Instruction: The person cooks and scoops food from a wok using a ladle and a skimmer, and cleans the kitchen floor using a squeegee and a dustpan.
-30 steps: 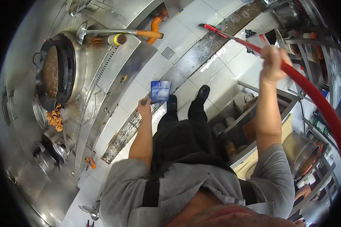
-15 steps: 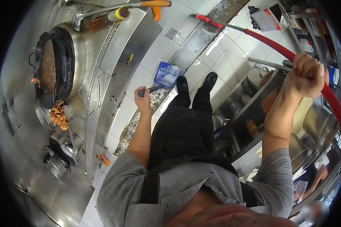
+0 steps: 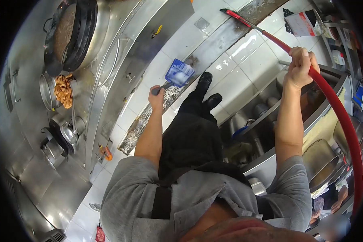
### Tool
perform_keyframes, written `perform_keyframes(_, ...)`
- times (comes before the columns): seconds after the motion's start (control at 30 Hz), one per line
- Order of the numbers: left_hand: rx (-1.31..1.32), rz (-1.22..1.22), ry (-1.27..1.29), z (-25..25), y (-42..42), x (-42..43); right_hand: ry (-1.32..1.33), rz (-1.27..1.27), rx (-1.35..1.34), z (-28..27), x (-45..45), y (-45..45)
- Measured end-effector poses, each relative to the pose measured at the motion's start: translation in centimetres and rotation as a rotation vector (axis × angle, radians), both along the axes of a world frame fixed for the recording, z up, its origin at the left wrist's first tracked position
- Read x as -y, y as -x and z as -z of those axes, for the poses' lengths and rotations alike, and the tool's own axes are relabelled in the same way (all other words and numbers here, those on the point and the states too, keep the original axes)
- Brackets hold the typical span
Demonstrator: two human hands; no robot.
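My left hand (image 3: 156, 97) is closed around the grey handle of a blue dustpan (image 3: 179, 74). Some whitish matter shows in the pan, which is over the floor by my feet; I cannot tell whether it touches the tiles. My right hand (image 3: 301, 68) grips the long red handle of a broom (image 3: 336, 105). The handle bends across the fisheye view and runs past my right arm. At its far end, the red and black broom head (image 3: 234, 16) is by the metal floor strip, well beyond the dustpan.
On my left, a steel cooking range (image 3: 121, 60) holds a large wok (image 3: 64, 32) and a heap of browned food (image 3: 63, 90). A shelf unit (image 3: 250, 125) with pots runs along my right. Ahead, a box (image 3: 304, 23) stands on the floor. Another person's hand (image 3: 316, 213) shows lower right.
My right hand has come lower and inward along with the broom handle. My view has shifted, and my feet have changed position. The dustpan stays in my left hand.
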State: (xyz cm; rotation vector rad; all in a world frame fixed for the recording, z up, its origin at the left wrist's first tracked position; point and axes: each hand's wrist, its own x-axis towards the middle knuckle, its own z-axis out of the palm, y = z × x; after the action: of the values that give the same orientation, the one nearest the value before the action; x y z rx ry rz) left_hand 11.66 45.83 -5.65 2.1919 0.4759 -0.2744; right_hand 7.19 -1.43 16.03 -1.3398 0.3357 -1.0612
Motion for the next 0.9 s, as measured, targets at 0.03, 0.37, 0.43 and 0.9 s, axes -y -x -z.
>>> perform_keyframes(0.03, -0.026, 0.005, 0.014, 0.1, 0.0, -0.5, -0.004, 0.002, 0.002, -0.3, -0.6, 0.7)
perform_keyframes(0.37, -0.2, 0.167, -0.148, 3.8, -1.0, 0.0, 0.145, 0.177, 0.067, -1.7, -2.4, 3.7)
perform_keyframes(0.43, -0.159, 0.183, -0.111, 4.0, -0.4, -1.6, 0.159, 0.15, 0.12, -4.4, -2.0, 4.9)
perform_keyframes(0.9, -0.007, -0.445, 0.493, 11.7, -7.5, -8.4, -0.06, 0.338, 0.044, -13.9, -8.5, 6.2)
